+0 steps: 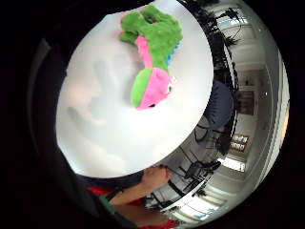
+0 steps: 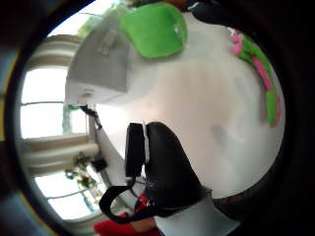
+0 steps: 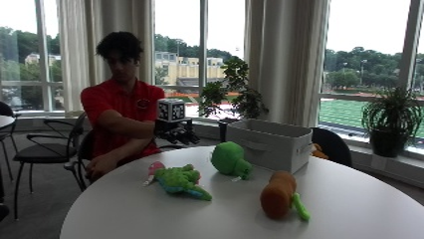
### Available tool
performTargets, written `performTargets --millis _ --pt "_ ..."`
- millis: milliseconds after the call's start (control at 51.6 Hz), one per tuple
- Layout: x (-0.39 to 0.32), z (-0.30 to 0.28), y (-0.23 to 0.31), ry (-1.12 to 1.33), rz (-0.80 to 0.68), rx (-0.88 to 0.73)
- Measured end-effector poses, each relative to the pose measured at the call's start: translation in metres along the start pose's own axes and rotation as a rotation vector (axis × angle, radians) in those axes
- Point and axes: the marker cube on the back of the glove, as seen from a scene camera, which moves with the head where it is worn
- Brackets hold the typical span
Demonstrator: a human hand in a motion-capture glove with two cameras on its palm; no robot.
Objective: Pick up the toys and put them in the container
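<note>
Three plush toys lie on the round white table [image 3: 371, 209]: a green and pink dinosaur toy [image 3: 177, 180] near the person, a round green toy [image 3: 229, 159] beside the container, and a brown toy with a green stem [image 3: 279, 201] toward the front. The grey fabric container [image 3: 269, 143] stands at the table's far side. My gloved right hand [image 3: 176, 132] hovers above the table edge, between the dinosaur and the round green toy, with fingers relaxed and holding nothing. The dinosaur [image 1: 152, 52] lies below my palm in the little finger side view. The green toy [image 2: 153, 29] rests against the container [image 2: 101, 66].
The person's bare left hand [image 3: 99, 167] rests at the table's near edge. Chairs [image 3: 46, 149] stand behind the person. Potted plants [image 3: 232, 97] line the window sill behind the container.
</note>
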Motion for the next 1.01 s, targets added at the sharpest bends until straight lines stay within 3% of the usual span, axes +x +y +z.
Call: performTargets --millis 136,465,582,815,1008 --pt "-0.001 -0.004 0.012 -0.002 0.014 0.010" --pt "0.040 -0.028 -0.017 0.034 0.029 0.079" --pt "0.042 -0.027 0.010 0.009 0.057 0.065" --pt "0.135 -0.021 -0.005 0.061 0.170 0.014" --pt "0.157 -0.004 -0.035 0.169 0.188 -0.005"
